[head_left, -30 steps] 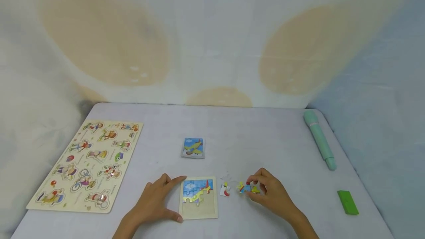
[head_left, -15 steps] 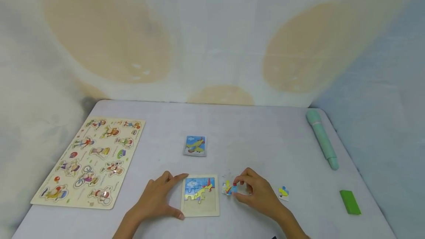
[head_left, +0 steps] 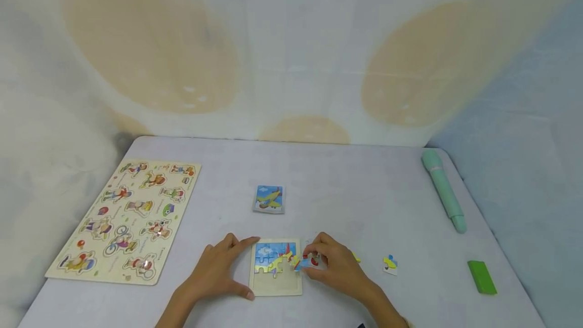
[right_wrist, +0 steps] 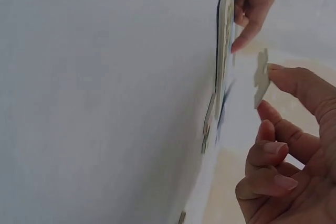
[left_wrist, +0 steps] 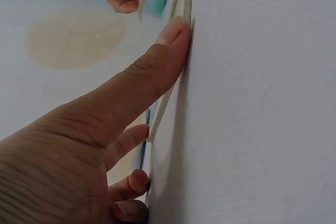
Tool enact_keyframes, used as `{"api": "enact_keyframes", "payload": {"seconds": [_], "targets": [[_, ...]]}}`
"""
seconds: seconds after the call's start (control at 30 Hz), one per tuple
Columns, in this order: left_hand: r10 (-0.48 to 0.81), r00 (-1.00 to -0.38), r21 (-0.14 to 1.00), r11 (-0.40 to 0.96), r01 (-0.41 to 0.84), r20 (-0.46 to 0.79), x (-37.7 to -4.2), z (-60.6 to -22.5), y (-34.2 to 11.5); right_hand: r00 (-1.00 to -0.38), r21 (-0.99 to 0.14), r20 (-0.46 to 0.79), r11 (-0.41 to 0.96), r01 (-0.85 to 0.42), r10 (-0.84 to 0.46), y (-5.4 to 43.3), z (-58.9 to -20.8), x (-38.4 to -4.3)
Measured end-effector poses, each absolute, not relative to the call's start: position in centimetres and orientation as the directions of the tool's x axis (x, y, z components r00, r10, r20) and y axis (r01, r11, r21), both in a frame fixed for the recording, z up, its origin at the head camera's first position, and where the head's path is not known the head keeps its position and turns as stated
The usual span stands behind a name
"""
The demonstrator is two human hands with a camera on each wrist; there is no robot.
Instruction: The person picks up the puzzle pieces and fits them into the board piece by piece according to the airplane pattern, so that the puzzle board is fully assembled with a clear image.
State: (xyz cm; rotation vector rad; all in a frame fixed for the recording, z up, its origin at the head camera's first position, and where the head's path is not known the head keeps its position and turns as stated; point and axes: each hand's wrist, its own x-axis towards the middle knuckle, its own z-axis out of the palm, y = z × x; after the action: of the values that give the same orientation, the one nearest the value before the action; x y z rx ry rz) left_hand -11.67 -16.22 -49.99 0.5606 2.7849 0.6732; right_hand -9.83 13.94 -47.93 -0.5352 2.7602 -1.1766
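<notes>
A wooden puzzle tray (head_left: 275, 288) lies in the head view, its upper half filled with jigsaw pieces of a blue sky and a yellow plane. Along its left side my left hand (head_left: 215, 270) is spread, with straight thumb and index finger touching the two corners. My right hand (head_left: 341, 270) pinches a jigsaw piece (head_left: 301, 263) between thumb and index finger over the tray's right edge. In the right wrist view this jigsaw piece (right_wrist: 261, 80) is edge-on, apart from the tray. Another white-and-red piece lies partly hidden under the right fingers.
A loose jigsaw piece (head_left: 390, 265) lies right of the right hand; a yellow bit of another (head_left: 357, 257) shows behind that hand. A plane picture card (head_left: 268, 199) lies beyond the tray. A large figure puzzle board (head_left: 179, 201), teal wand-like object (head_left: 443, 189) and green block (head_left: 482, 277) lie farther out.
My right hand has moved left with the pinched piece, from the loose pieces to the tray's right edge. My left hand has stayed at the tray. The camera view has shifted slightly.
</notes>
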Motion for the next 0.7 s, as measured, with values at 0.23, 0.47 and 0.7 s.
{"api": "enact_keyframes", "payload": {"seconds": [0.23, 0.47, 0.7], "targets": [[0.412, -0.903, 0.480, 0.821, 0.311, -0.120, -11.8, -50.1, -16.3, -0.914, -0.671, 0.057, 0.663, -0.333, -0.401, 12.6, -47.9, -10.1], [0.414, -0.904, 0.474, 0.821, 0.318, -0.109, -11.7, -50.2, -16.3, -0.902, -0.611, 0.020, 0.709, -0.352, -0.431, 11.7, -48.1, -10.4], [0.424, -0.900, 0.480, 0.813, 0.331, -0.098, -11.7, -50.1, -16.4, -0.893, -0.533, 0.016, 0.751, -0.388, -0.450, 11.2, -48.2, -10.4]]}}
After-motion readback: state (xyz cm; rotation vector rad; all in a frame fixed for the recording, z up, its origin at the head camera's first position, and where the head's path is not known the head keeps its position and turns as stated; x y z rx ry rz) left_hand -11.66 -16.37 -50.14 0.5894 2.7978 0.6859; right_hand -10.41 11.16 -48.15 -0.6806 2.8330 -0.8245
